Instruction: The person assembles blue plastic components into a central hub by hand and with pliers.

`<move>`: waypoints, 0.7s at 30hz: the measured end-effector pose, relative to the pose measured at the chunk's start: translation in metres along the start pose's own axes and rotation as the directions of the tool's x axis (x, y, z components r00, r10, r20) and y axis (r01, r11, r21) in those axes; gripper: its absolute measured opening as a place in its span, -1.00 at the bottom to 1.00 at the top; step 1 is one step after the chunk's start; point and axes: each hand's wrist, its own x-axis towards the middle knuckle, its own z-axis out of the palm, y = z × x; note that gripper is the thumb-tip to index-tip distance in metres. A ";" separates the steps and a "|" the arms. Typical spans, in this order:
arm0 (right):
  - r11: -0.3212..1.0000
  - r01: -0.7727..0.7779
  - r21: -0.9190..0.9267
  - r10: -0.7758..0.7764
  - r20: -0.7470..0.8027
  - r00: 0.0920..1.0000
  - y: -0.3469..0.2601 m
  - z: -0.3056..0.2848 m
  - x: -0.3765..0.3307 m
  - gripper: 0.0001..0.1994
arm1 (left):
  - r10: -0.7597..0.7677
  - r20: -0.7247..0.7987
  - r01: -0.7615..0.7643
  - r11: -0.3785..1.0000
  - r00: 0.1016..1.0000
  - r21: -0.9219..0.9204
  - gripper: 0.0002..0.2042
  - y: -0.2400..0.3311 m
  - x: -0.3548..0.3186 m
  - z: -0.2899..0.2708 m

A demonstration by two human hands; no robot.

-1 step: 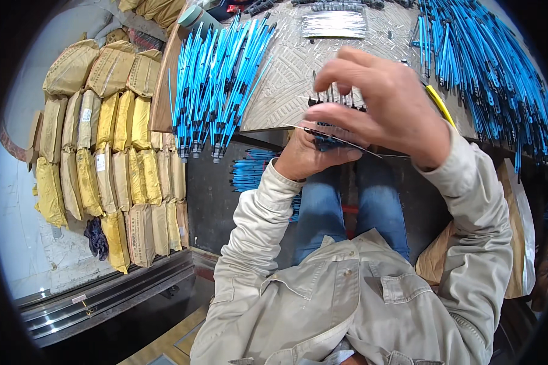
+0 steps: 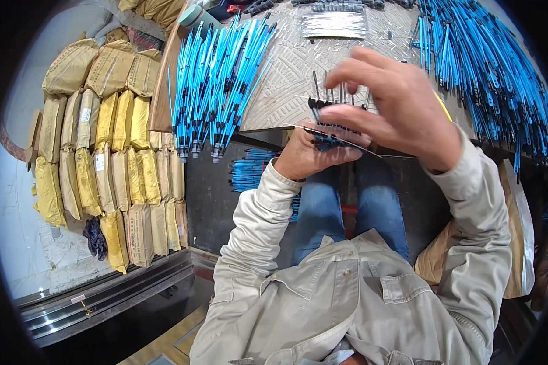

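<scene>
My left hand [image 2: 307,155] is below the near edge of a table [image 2: 280,91], in front of my knees, wrapped firmly around a small blue and black bundle [image 2: 327,143]. The bundle's black ends [image 2: 320,103] point away from me, with thin grey pins [image 2: 315,82] standing out beyond them. A slim rod [image 2: 365,150] crosses the bundle at a slant.

My right hand [image 2: 402,106] arches over the bundle from the right, slightly blurred. Its thumb and curled fingers are parted, with the pins showing in the gap; I cannot tell whether a fingertip touches one.

On the table, a pile of blue strips [image 2: 216,85] with black fittings lies to the left, some overhanging the edge. A far larger heap of blue strips [image 2: 481,73] spreads along the right side. Between them, at the back, is a clear tray [image 2: 335,24] of silvery pins. A pale green cup [image 2: 196,16] lies in the far left corner. Beside my right wrist is a yellow strip [image 2: 442,106], partly hidden. On the floor to my left, yellow and tan packages [image 2: 106,121] stand in rows.
</scene>
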 end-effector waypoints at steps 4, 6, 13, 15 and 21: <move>0.987 -0.141 -0.077 0.157 0.262 0.952 0.002 -0.035 -0.021 -0.85 | 0.034 0.094 -0.031 0.999 0.995 -0.024 -0.76 -0.007 0.003 0.000; 0.992 -0.101 -0.080 0.116 0.207 0.972 0.002 -0.026 -0.021 -0.89 | 0.005 0.074 0.000 0.998 0.997 -0.068 -0.77 -0.006 -0.001 -0.003; 0.917 -0.323 0.234 0.265 0.248 0.932 0.049 -0.013 -0.049 -0.64 | 0.003 0.113 0.021 0.977 0.994 -0.211 -0.77 -0.012 0.006 0.001; 0.987 -0.145 -0.074 0.159 0.235 0.959 0.067 0.016 -0.068 -0.49 | -0.020 0.112 0.046 0.970 0.993 -0.240 -0.77 -0.010 0.002 -0.001; 0.997 0.031 0.070 -0.059 0.434 0.899 0.078 0.054 -0.057 -0.48 | 0.092 0.185 -0.085 0.995 0.978 -0.046 -0.73 -0.013 0.005 -0.009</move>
